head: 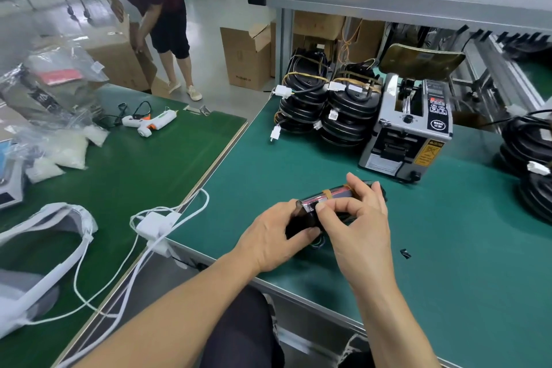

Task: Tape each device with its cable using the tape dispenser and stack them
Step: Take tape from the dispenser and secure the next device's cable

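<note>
While two stacks of taped devices (pixel 328 104) stand beyond the fingers beside the tape dispenser (pixel 409 128), the left hand (pixel 274 236) grips another device (pixel 325 203) above the table (pixel 298 164); the right hand (pixel 361 212) pinches tape onto it. Untaped ones (pixel 528 155) wait to the right.

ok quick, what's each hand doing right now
left hand: holds the device from the left.
right hand: grips the device, thumb pressing on it.
</note>
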Action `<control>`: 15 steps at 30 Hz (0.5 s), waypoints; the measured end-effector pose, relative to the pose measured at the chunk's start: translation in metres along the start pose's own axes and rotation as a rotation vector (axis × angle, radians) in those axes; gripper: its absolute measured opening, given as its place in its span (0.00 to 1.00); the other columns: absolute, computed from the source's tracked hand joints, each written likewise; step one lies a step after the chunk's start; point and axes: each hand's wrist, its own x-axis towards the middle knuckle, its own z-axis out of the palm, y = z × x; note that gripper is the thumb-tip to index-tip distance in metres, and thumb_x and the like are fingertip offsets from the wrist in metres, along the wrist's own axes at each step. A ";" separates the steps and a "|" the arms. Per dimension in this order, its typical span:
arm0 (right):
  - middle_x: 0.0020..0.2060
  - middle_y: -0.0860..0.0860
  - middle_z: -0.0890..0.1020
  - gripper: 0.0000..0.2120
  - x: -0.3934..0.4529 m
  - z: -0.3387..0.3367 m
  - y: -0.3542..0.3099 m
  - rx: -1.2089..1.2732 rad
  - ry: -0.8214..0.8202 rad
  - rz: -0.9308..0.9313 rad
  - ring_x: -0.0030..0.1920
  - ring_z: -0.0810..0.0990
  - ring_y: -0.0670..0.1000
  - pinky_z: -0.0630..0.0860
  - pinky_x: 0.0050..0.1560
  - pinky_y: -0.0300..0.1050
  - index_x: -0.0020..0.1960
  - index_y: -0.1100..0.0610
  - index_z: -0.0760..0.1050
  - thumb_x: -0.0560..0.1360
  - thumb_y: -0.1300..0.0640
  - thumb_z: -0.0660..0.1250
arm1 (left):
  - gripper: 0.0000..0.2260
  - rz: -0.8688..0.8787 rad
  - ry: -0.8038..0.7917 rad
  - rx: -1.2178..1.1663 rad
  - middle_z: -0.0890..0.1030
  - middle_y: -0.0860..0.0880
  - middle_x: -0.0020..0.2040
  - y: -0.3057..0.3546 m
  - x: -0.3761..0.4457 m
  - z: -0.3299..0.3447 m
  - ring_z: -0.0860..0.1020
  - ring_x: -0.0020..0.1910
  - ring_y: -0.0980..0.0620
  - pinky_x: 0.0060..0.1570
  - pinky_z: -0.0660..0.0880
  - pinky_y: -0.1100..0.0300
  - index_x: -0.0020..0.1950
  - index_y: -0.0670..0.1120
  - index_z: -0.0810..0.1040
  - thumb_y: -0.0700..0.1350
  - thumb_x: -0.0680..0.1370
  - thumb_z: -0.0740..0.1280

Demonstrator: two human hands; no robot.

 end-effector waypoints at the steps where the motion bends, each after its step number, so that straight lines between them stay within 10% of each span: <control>1: 0.74 0.35 0.70 0.08 0.000 0.000 0.000 0.002 -0.002 -0.001 0.80 0.48 0.36 0.50 0.81 0.57 0.41 0.41 0.84 0.76 0.53 0.75 | 0.29 0.000 0.000 -0.001 0.83 0.53 0.59 0.000 0.000 0.000 0.81 0.58 0.51 0.61 0.78 0.47 0.71 0.52 0.78 0.69 0.77 0.63; 15: 0.73 0.35 0.71 0.08 0.001 0.000 0.000 0.044 0.006 0.005 0.80 0.49 0.35 0.51 0.81 0.53 0.40 0.41 0.85 0.76 0.53 0.75 | 0.29 0.000 0.002 0.007 0.83 0.53 0.58 -0.003 0.001 0.002 0.80 0.56 0.50 0.60 0.78 0.47 0.71 0.52 0.78 0.68 0.77 0.63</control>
